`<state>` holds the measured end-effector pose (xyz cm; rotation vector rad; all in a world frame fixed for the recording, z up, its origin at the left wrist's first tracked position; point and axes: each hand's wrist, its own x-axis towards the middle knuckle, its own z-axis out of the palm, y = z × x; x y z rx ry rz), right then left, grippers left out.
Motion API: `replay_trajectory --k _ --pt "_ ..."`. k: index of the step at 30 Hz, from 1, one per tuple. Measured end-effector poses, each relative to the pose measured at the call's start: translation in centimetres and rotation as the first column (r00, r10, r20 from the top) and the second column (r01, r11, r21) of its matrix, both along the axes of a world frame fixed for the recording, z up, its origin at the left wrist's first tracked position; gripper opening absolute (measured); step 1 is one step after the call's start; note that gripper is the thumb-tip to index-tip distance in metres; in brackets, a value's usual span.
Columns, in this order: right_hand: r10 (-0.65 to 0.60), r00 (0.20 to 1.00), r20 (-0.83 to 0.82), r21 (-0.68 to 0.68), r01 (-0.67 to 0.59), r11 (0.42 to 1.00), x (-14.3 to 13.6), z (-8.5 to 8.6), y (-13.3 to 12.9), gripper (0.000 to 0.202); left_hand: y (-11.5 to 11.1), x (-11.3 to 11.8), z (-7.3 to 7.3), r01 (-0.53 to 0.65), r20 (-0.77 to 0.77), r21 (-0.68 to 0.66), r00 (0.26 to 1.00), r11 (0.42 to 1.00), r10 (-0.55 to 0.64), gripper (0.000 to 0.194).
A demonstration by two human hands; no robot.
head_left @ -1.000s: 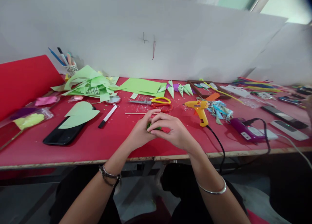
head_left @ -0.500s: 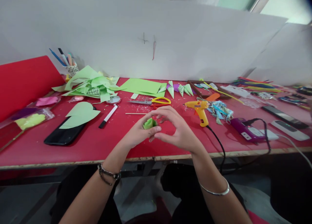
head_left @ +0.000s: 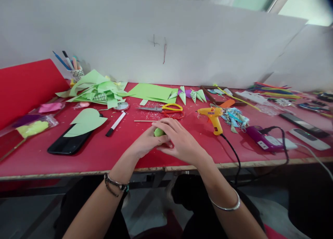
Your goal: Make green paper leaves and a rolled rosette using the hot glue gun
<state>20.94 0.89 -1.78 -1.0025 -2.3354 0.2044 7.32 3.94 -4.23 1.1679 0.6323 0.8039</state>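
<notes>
Near the table's front edge, my left hand (head_left: 146, 142) is closed around a small rolled piece of green paper (head_left: 158, 132). My right hand (head_left: 179, 140) lies over it from the right, its fingers curled against the paper and the left fingers. Most of the paper is hidden between the two hands. Just beyond them is a thin wooden stick (head_left: 143, 121). Scissors (head_left: 169, 108) with yellow and red handles lie farther back, among small paper scraps.
A yellow hot glue gun (head_left: 213, 119) stands to the right, its black cord running off the front edge. Cut green paper (head_left: 96, 90), small paper cones (head_left: 182, 95) and a green sheet (head_left: 151, 92) lie at the back. Leftward are a marker (head_left: 116, 124) and a black phone (head_left: 69, 142).
My right hand has moved left and closed in over the green paper roll, covering more of it. The left hand stays nearly in place. The things on the table have not moved.
</notes>
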Motion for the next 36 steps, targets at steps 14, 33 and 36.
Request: replay_trajectory --k 14,33,36 --pt "-0.026 0.999 0.033 0.010 0.025 1.000 0.4 -0.4 0.4 0.065 0.1 -0.4 0.3 0.038 0.214 -0.230 0.977 0.972 0.013 0.067" --pt "-0.074 0.995 -0.066 0.137 0.083 0.987 0.8 -0.4 0.8 0.049 -0.4 -0.2 0.9 0.030 0.256 -0.191 0.966 0.981 0.020 0.073" --pt "-0.088 0.992 -0.086 0.171 0.102 0.980 1.1 -0.5 0.9 0.052 -0.2 -0.3 0.6 0.024 0.199 -0.096 0.980 0.995 -0.004 0.063"
